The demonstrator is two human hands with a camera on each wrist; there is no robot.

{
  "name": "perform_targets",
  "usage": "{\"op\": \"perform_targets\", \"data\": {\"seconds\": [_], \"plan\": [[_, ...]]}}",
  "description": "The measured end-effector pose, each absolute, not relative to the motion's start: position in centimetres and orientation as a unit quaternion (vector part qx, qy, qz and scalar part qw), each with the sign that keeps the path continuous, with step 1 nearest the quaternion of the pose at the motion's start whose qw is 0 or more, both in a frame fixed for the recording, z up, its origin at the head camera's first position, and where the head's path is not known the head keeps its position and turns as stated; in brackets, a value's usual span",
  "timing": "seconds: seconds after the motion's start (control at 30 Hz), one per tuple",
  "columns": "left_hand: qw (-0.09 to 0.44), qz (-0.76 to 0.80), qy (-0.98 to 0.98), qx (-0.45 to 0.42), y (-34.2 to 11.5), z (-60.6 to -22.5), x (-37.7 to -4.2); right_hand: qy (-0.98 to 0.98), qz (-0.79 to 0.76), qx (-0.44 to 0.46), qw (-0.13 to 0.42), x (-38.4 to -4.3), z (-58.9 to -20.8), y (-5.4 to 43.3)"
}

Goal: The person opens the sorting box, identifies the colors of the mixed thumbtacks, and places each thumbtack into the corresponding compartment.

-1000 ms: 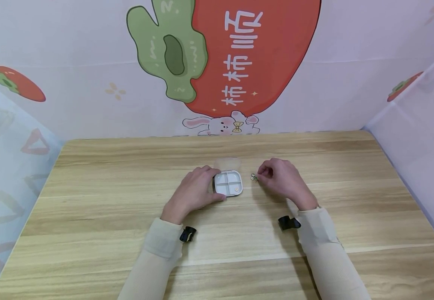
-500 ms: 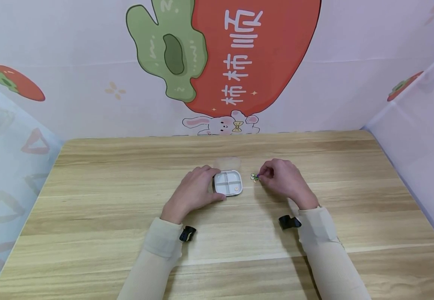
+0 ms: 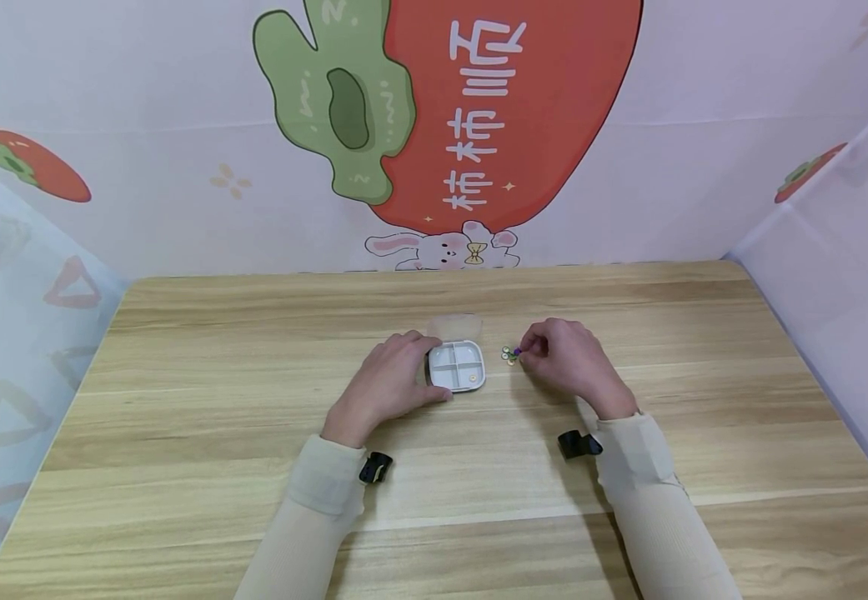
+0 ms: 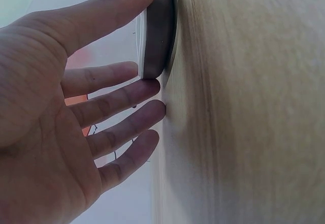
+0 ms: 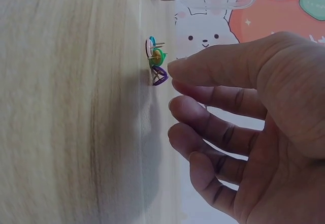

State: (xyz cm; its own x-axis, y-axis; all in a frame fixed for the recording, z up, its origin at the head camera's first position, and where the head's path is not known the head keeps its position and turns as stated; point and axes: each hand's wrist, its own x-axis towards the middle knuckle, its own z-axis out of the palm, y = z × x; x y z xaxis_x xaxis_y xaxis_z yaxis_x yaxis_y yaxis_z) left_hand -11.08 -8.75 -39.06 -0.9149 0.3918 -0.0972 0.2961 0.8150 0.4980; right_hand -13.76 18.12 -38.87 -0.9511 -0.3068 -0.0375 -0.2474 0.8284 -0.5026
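A small white box [image 3: 444, 357] with compartments lies on the table, and a small round pale-gold piece [image 3: 473, 378] sits in its lower-right compartment. My left hand [image 3: 392, 379] grips the box from the left, thumb at the near edge and fingers at the far one. In the left wrist view the thumb rests on the rim of the dark-sided box [image 4: 158, 41]. Right of the box lies a cluster of thumbtacks [image 5: 158, 58], coloured heads with metal points up. My right hand [image 3: 563, 357] has thumb and index fingertips right beside a purple thumbtack [image 5: 159, 76]; nothing shows between them.
A clear lid [image 3: 456, 326] stands open behind the box. The wooden table [image 3: 464, 525] reaches back to a white cloth backdrop [image 3: 178, 200] printed with fruit and a rabbit. Cloth side walls stand left and right. Each wrist carries a small black device [image 3: 579, 445].
My right hand has shifted very slightly to the right, and purple now shows at its fingertips beside the other thumbtacks. The left hand and the box stay in place.
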Motion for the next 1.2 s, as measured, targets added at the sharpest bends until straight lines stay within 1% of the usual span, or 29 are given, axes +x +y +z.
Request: {"op": "perform_targets", "data": {"seconds": [0.47, 0.77, 1.2], "plan": [[0.096, 0.243, 0.948, 0.182, -8.71, -39.13, -11.1, 0.953, -0.249, -0.165, 0.056, -13.58, -38.91, 17.85], [0.099, 0.243, 0.948, 0.178, -8.68, -39.23, -11.15, 0.953, -0.247, -0.162, 0.067, -13.65, -39.16, 17.68], [0.102, 0.239, 0.949, 0.179, -8.76, -39.17, -11.16, 0.955, -0.237, -0.167, 0.068, -13.74, -39.26, 17.44]]}}
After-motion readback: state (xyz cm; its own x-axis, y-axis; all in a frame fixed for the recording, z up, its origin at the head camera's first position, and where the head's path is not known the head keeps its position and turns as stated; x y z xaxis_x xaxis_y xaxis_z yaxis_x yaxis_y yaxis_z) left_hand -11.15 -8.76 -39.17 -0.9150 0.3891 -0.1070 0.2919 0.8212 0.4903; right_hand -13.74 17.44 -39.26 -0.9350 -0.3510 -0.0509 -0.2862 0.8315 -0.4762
